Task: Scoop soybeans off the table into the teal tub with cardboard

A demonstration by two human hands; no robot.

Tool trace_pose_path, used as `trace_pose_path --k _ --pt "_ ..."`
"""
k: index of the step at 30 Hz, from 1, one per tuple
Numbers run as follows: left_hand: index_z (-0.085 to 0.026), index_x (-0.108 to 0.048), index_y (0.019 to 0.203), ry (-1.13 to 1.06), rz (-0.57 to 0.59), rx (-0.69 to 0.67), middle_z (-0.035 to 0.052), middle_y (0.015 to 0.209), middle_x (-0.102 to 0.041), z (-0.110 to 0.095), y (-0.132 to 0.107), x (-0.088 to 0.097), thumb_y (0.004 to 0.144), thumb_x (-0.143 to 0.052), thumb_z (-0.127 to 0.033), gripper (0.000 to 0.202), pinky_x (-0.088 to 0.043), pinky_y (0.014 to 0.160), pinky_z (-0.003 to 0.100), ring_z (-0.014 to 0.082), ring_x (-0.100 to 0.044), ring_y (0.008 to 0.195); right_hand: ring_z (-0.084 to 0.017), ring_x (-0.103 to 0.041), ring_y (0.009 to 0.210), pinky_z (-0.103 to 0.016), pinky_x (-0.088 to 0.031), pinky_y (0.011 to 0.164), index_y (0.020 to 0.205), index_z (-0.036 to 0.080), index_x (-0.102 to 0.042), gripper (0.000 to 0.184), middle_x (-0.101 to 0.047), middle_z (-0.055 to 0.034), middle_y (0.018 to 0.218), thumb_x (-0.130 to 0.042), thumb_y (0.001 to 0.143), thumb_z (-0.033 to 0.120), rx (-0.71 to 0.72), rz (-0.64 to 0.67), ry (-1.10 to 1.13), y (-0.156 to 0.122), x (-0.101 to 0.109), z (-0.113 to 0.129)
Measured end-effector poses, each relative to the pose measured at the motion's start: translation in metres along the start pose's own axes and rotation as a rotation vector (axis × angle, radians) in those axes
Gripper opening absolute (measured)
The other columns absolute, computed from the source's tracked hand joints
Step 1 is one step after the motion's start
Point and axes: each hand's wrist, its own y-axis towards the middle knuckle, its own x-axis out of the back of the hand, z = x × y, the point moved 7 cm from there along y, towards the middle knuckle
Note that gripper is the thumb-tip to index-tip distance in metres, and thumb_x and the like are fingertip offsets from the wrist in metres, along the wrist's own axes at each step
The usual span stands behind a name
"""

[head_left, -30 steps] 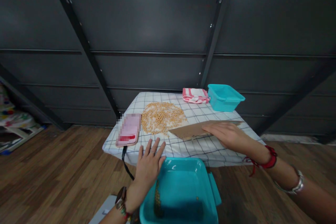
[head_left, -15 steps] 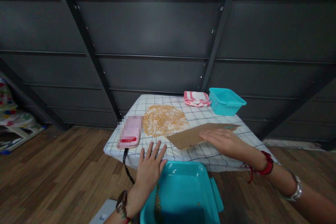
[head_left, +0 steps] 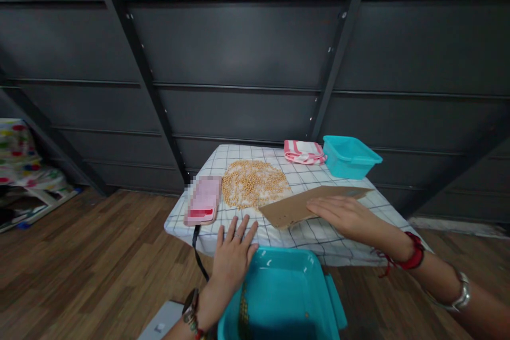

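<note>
A pile of yellow beans [head_left: 255, 183] lies spread on the white checked tablecloth [head_left: 319, 234]. A brown cardboard sheet [head_left: 295, 204] lies flat just right of the pile, its left edge touching the beans. My right hand [head_left: 346, 215] rests palm down on the cardboard. My left hand [head_left: 235, 255] lies flat with fingers spread at the table's near edge, beside the rim of a large teal tub [head_left: 279, 297] held below that edge. A few beans lie in the tub.
A smaller teal tub [head_left: 350, 156] and a folded pink striped cloth [head_left: 303, 151] sit at the table's far right. A pink phone [head_left: 203, 200] with a black strap lies at the left. A dark metal wall stands behind; wooden floor surrounds the table.
The view has shifted slightly. The cardboard under my right hand has slid a little left, closer to the beans. My left hand stays flat at the table edge.
</note>
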Motion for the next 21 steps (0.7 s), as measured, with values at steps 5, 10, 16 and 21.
trace_pose_path --k 5,10,16,21 --pt "-0.034 -0.034 0.13 -0.002 -0.012 0.0 0.0002 0.134 -0.044 0.001 0.0 -0.001 0.088 -0.036 -0.037 0.043 -0.034 0.092 0.049 0.0283 -0.041 0.12 -0.014 -0.063 0.086 -0.027 -0.053 0.071 0.098 0.012 -0.058 0.039 -0.067 -0.008 0.096 -0.029 0.077 -0.005 0.014 0.069 0.039 -0.007 0.003 0.004" --pt "-0.034 -0.035 0.13 -0.026 0.002 0.009 0.0006 0.135 -0.043 0.001 -0.001 -0.003 0.088 -0.036 -0.037 0.043 -0.034 0.092 0.05 0.0288 -0.041 0.121 -0.013 -0.062 0.088 -0.026 -0.053 0.072 0.102 0.014 -0.056 0.044 -0.067 -0.0064 0.098 -0.028 0.075 -0.006 -0.013 0.097 0.047 -0.014 0.008 0.003" --pt "-0.035 -0.029 0.132 -0.026 0.006 0.013 -0.0006 0.136 -0.042 0.002 -0.001 -0.004 0.088 -0.036 -0.036 0.045 -0.032 0.095 0.049 0.0276 -0.039 0.122 -0.015 -0.062 0.089 -0.029 -0.054 0.074 0.105 0.015 -0.058 0.046 -0.066 -0.0059 0.1 -0.029 0.076 -0.004 -0.033 0.122 0.131 -0.012 -0.001 0.002" --pt "-0.034 -0.031 0.132 -0.025 -0.003 0.015 0.0 0.135 -0.044 0.002 -0.001 -0.005 0.087 -0.038 -0.035 0.045 -0.032 0.094 0.049 0.0279 -0.04 0.121 -0.013 -0.063 0.087 -0.027 -0.053 0.075 0.105 0.02 -0.059 0.045 -0.067 -0.0021 0.097 -0.031 0.079 -0.002 -0.147 0.084 0.247 -0.022 0.009 -0.004"
